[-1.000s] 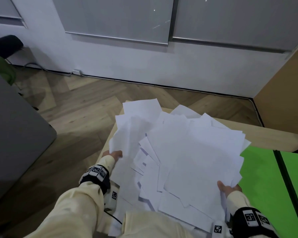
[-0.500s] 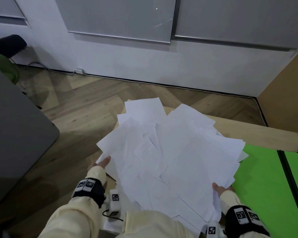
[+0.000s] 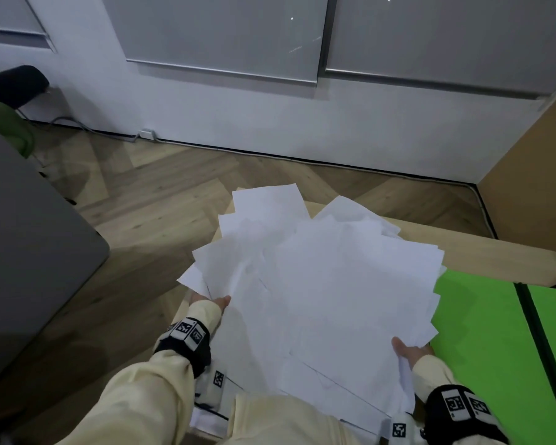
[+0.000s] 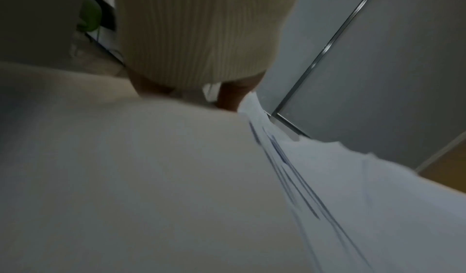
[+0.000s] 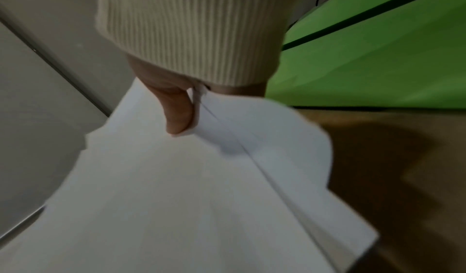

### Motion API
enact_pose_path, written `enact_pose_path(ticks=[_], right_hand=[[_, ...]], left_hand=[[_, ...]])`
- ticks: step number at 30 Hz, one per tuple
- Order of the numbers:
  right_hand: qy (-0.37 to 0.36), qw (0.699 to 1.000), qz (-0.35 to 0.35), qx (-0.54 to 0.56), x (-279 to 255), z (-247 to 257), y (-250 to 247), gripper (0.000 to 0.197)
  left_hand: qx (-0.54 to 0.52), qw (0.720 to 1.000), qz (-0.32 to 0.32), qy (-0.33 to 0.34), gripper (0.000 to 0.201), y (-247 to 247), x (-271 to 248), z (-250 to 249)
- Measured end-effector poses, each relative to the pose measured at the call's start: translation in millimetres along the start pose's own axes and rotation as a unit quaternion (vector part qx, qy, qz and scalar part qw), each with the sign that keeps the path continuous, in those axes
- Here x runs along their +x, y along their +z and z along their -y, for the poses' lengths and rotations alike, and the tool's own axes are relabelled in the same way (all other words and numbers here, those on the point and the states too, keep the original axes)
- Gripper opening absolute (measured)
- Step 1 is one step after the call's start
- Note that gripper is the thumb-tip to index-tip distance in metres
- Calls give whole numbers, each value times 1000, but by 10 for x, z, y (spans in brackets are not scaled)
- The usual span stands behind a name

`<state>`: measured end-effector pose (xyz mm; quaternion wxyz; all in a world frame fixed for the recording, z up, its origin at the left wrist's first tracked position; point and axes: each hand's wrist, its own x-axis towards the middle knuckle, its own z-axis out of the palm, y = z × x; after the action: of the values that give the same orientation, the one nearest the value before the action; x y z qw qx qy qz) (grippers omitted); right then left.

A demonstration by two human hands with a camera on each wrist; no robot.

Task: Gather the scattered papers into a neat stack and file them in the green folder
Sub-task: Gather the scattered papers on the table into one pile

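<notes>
**Papers gathered in both hands, not yet squared or filed**

Head view: the papers [image 3: 318, 290] form one loose, fanned pile held up over the near corner of the table [image 3: 482, 252], corners jutting out every way. The left hand [image 3: 212, 300] grasps the pile's left edge, the right hand [image 3: 408, 350] its near right corner, thumb on top. The green folder [image 3: 482, 348] lies open and flat on the table just to the right of the pile, with no sheet in it. A few sheets seem to lie lower down near the person's body, under the lifted pile.

Left wrist view: blurred; past the sleeve [image 4: 201, 28] the grip is mostly hidden, though fingers meet the sheet edges, so it is grasping the papers.

Right wrist view: the thumb [image 5: 177, 114] presses down on the top sheet, pinching the pile; the folder shows just behind.

Judgement: gathering is largely done; squaring the edges, collecting any strays and filing remain.
</notes>
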<state>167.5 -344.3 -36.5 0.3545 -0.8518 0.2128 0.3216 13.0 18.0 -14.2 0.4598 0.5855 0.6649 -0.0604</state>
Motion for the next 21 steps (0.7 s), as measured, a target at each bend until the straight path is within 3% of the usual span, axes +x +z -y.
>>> enact_pose_path(ticks=[4,7,12,16,21], right_hand=[[-40,997,-12,58,55,-64,-8,63],[-52,998,32,19,-21,-65,143,53],[-146,989,2,-11,-130,120,305,49],[-130,991,37,-20,-143,185,338,51],[-110,991,45,60,-256,175,454,57]], left_hand=[[-36,998,42,2,88,-22,370,151],[-77,995,59,38,82,-74,183,128],[-57,996,69,30,92,59,88,192],[-54,995,74,48,99,86,122,254],[-92,991,74,63,90,117,177,251]])
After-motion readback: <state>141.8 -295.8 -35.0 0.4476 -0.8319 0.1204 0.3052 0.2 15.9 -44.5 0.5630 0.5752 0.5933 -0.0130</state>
